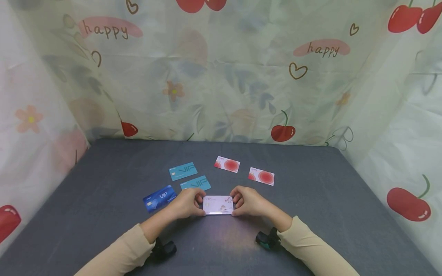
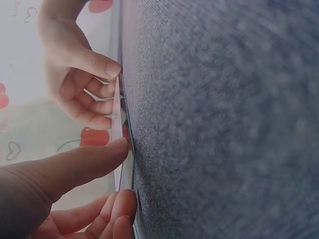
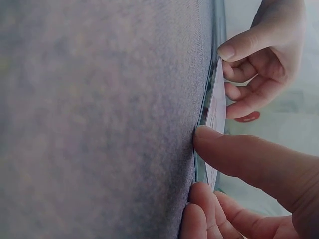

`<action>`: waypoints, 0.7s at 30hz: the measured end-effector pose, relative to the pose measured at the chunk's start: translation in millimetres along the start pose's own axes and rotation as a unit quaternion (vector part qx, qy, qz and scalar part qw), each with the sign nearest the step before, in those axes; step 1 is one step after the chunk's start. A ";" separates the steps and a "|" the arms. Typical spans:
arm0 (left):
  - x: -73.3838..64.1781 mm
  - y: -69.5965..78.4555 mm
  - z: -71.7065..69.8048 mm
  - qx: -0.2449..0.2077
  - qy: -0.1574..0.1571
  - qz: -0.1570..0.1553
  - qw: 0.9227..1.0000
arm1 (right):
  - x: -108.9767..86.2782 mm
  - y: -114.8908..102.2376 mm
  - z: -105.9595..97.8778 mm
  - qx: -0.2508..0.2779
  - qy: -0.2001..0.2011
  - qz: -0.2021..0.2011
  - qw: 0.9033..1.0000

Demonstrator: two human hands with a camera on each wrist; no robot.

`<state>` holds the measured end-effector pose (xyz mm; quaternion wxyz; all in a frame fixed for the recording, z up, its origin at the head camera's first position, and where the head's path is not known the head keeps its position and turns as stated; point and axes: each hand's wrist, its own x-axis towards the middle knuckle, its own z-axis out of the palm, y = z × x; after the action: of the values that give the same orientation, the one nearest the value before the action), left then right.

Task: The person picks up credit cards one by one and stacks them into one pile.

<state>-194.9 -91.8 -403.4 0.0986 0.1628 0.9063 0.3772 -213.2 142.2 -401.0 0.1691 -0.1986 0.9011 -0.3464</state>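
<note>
A pale pink card [image 1: 218,205] with a flower print lies between my two hands, a little above the dark tabletop. My left hand [image 1: 189,202] pinches its left end, thumb at the near corner and fingers at the far one. At the right end, my right hand [image 1: 249,201] grips it the same way. From the left wrist, the card [image 2: 117,117] appears nearly edge-on, with the left thumb [image 2: 94,164] against it. Seen from the right wrist, the right thumb [image 3: 234,149] presses its edge.
Left of the hands lie a dark blue VIP card [image 1: 159,198] and two teal VIP cards [image 1: 183,171], the nearer one partly behind the left hand. Beyond the right hand are two white-and-red cards [image 1: 227,164]. A printed curtain [image 1: 214,76] closes off the table's back.
</note>
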 end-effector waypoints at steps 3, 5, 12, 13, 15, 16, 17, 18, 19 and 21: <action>-0.2 0.4 -0.4 0.004 -0.002 0.001 1.000 | 0.6 0.3 -0.2 -0.002 0.001 -0.002 1.000; -0.4 0.7 -0.8 0.005 -0.002 0.004 1.000 | 1.1 0.3 -0.2 -0.001 0.000 -0.002 1.000; 0.0 0.4 -0.8 0.003 -0.007 0.007 1.000 | 1.4 0.1 -0.7 0.004 -0.002 0.003 1.000; 0.4 0.1 -0.5 0.003 -0.007 0.007 1.000 | 1.5 0.3 -0.7 0.003 -0.002 0.004 1.000; 0.6 -0.3 0.0 0.003 -0.007 0.007 1.000 | 1.8 0.8 -0.6 0.003 -0.003 0.006 1.000; 0.7 -0.5 0.3 0.003 -0.007 0.006 1.000 | 2.0 1.2 -0.5 0.002 -0.004 0.006 1.000; 0.9 -0.6 0.6 0.004 -0.008 0.005 1.000 | 2.1 1.4 -0.5 0.001 -0.004 0.005 1.000; 1.0 -0.6 0.8 0.004 -0.008 0.004 1.000 | 2.0 1.6 -0.4 0.001 -0.004 0.005 1.000; 0.9 -0.5 0.9 0.003 -0.008 0.004 1.000 | 2.0 1.6 -0.4 0.000 -0.005 0.004 1.000; 0.8 -0.6 1.2 0.005 -0.008 0.006 1.000 | 1.8 1.4 -0.4 0.000 -0.005 0.004 1.000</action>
<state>-195.5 -91.2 -404.7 0.1033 0.1717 0.9065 0.3716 -215.2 142.5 -401.9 0.1753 -0.1965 0.9010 -0.3446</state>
